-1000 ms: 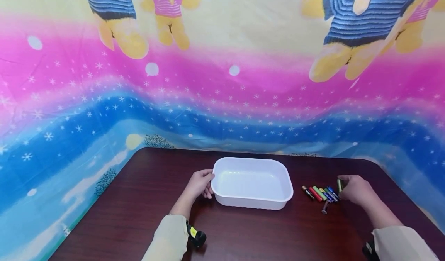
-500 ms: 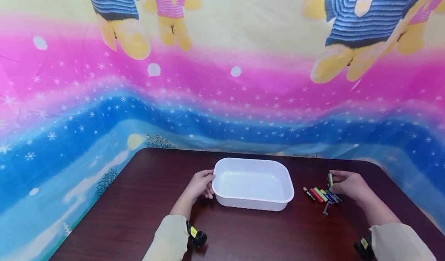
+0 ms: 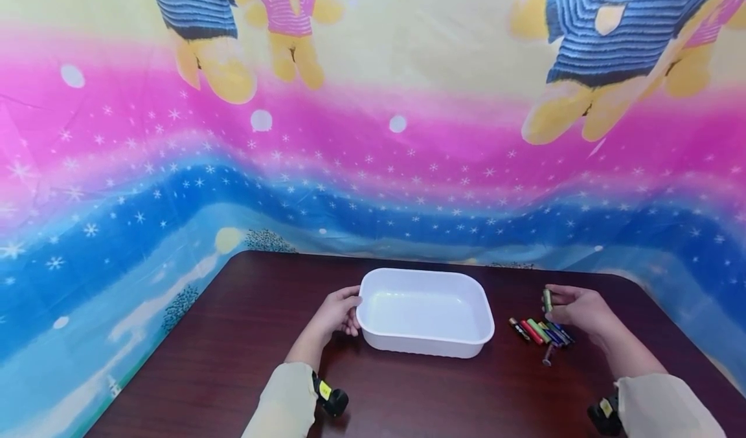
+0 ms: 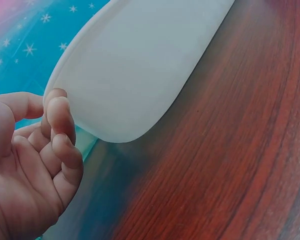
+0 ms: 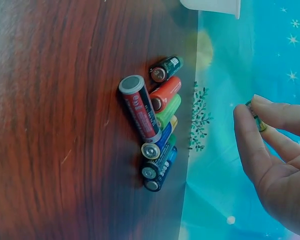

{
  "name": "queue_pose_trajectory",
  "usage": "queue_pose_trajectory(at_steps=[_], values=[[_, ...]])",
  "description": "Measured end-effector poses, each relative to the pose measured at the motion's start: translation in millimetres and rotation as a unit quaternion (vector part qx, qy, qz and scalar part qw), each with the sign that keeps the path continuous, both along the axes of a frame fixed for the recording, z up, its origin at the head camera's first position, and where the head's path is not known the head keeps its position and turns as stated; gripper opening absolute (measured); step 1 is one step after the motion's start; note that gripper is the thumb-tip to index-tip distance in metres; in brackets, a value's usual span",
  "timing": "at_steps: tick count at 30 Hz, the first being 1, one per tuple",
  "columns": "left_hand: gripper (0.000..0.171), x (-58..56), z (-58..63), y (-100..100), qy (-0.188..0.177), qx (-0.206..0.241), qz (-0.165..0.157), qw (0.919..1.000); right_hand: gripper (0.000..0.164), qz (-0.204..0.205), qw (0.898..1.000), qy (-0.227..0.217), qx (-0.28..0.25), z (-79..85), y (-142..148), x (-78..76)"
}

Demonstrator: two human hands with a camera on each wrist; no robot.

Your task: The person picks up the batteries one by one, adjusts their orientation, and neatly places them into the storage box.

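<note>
In the head view my left hand (image 3: 335,312) pinches the left end of a white plastic tray (image 3: 422,346), thumb on the rim and fingers below it. The left wrist view shows the fingers curled at the tray's wall (image 4: 135,75). My right hand (image 3: 585,310) pinches a small green battery (image 3: 547,300) between thumb and fingers, raised above the table. Fingertips cover most of that battery in the right wrist view. Below and left of this hand lie several batteries side by side, among them a red one (image 5: 166,93), a light green one (image 5: 169,111) and a black one (image 5: 166,69).
A larger red-and-black battery (image 5: 140,107) lies across the near ends of the row. The dark wooden table (image 3: 419,399) carries everything. Behind it hangs a printed cloth (image 3: 373,166) with bears and snowflakes. A black wrist camera (image 3: 332,400) sits on the left forearm.
My right hand has moved left and slightly up with the green battery, from the right of the row to above its right end. My left hand stays at the tray.
</note>
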State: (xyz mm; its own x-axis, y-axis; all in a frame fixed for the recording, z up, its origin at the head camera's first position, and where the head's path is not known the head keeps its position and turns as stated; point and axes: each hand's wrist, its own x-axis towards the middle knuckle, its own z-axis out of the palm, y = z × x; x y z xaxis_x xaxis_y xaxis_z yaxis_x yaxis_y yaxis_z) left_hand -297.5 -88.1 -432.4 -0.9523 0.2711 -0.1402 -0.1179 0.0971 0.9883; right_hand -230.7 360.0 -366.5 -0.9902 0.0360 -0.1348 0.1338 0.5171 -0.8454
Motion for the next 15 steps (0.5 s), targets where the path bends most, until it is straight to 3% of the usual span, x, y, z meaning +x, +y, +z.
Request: queue_pose_trajectory(at_steps=[15], values=[[0.045,0.2,-2.8,3,0.007,-0.002,0.016,0.9999,0.073,0.009,1.000,0.011,-0.006,7.5,-16,-6.7]])
